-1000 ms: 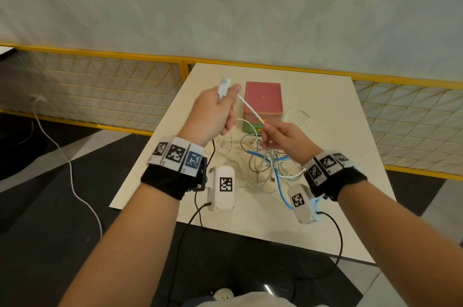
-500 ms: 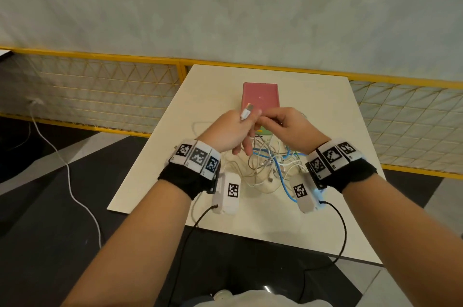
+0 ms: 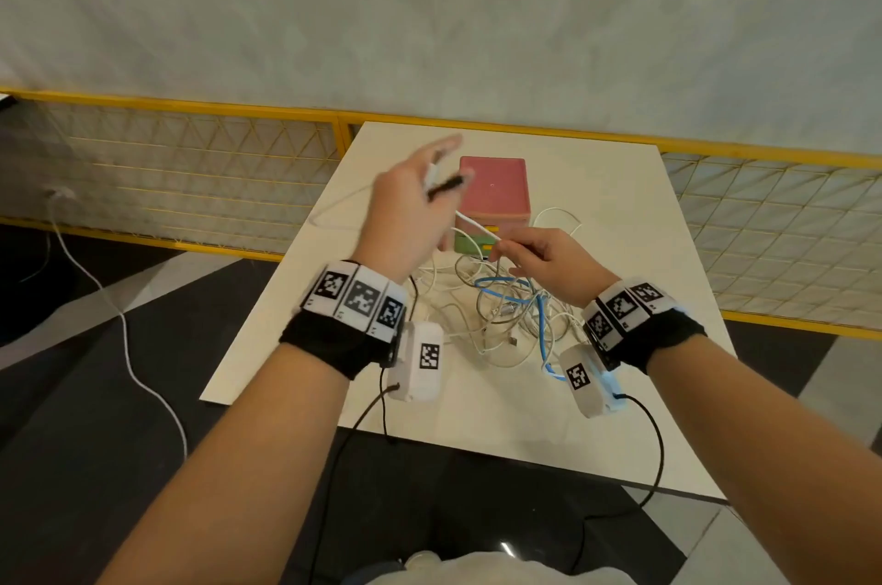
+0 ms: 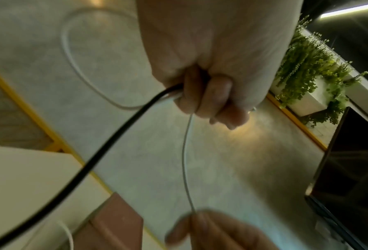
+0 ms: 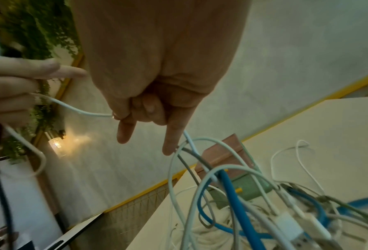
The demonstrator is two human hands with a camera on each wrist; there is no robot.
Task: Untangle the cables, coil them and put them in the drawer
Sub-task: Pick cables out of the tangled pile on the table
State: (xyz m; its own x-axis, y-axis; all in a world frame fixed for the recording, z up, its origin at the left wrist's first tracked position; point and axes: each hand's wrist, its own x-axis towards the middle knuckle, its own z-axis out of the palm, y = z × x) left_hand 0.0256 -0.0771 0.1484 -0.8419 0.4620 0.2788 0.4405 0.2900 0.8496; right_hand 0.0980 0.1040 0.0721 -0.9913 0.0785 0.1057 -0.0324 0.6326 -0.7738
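Observation:
A tangle of white, grey and blue cables (image 3: 506,312) lies on the cream table (image 3: 596,212), in front of a pink drawer box (image 3: 494,188) with a green drawer (image 3: 470,244). My left hand (image 3: 429,183) is raised left of the box, blurred. In the left wrist view its fingers (image 4: 204,101) curl round a thin white cable (image 4: 186,160) and a black cable (image 4: 106,148). My right hand (image 3: 501,250) pinches the same white cable (image 5: 82,112) just above the tangle (image 5: 264,211), other fingers pointing down. A loop of white cable (image 3: 334,212) hangs left of the left hand.
A yellow-framed mesh fence (image 3: 191,164) runs behind and beside the table. A white cord (image 3: 119,322) trails over the dark floor on the left. The table's near edge (image 3: 477,446) lies under my forearms. Green plants (image 4: 307,67) hang along a wall.
My left hand has swung up and to the left, away from the right hand, pulling out a stretch of white cable. The right hand stays over the tangle, still pinching the cable.

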